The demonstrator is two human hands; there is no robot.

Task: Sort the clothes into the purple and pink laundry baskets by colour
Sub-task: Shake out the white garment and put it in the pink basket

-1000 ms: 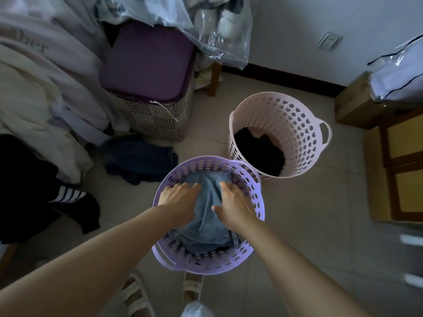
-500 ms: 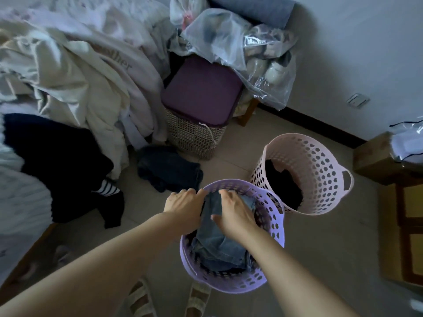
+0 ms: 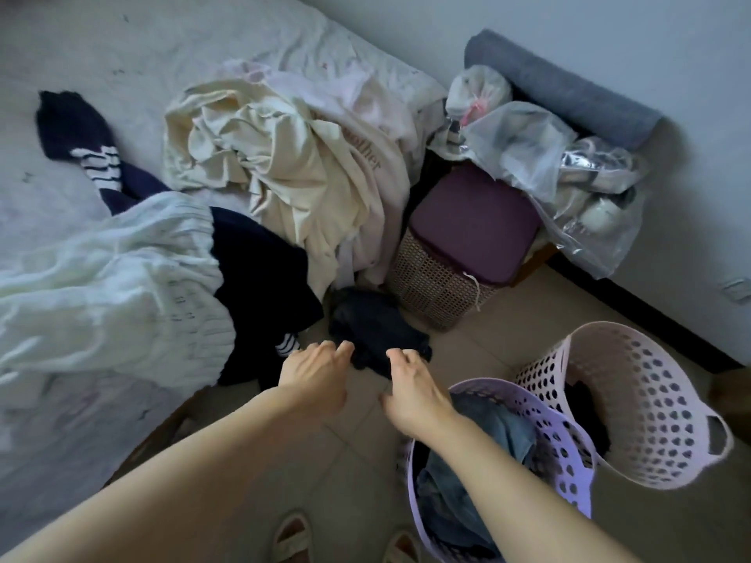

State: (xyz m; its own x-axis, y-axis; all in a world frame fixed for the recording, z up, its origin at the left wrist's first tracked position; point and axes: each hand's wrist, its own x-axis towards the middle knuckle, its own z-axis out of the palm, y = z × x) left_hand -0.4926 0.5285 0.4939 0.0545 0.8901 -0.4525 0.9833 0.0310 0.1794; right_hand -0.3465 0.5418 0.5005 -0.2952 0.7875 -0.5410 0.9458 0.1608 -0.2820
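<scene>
Bed (image 3: pixel 122 54) fills the left and top, piled with unsorted clothes: white knit (image 3: pixel 101 286), cream heap (image 3: pixel 276 172), navy striped garment (image 3: pixel 260 253) hanging off the edge. Pink basket (image 3: pixel 650 400) sits at right on the floor, black clothes inside; purple basket (image 3: pixel 565 453) just beside it, nearer the person, holding blue denim (image 3: pixel 487 436). Wicker hamper (image 3: pixel 443 286) with a purple cushion stands by the bed corner, plastic bags (image 3: pixel 528 156) above it. Dark garment (image 3: pixel 378 331) lies crumpled on the floor between hamper and bed. What changed: both hands were pressing the denim down inside the purple basket half a second ago; now they are out of it and stretched toward the dark garment, so the denim looks placed and the next pick is starting. Left hand (image 3: pixel 313 375) has fingers bent over the garment's near edge; right hand (image 3: pixel 414 388) the same, fingertips at the cloth. Whether either grip has closed on fabric I cannot tell (fingertips are hidden against dark cloth, a little blurred). Also different from earlier: the view has swung left and up, the bed and its pile now dominate, and the baskets have slid to the lower right of the frame. Judgement: dark piece probably goes with the black clothes in the pink basket; most of the bed pile is still to sort.
</scene>
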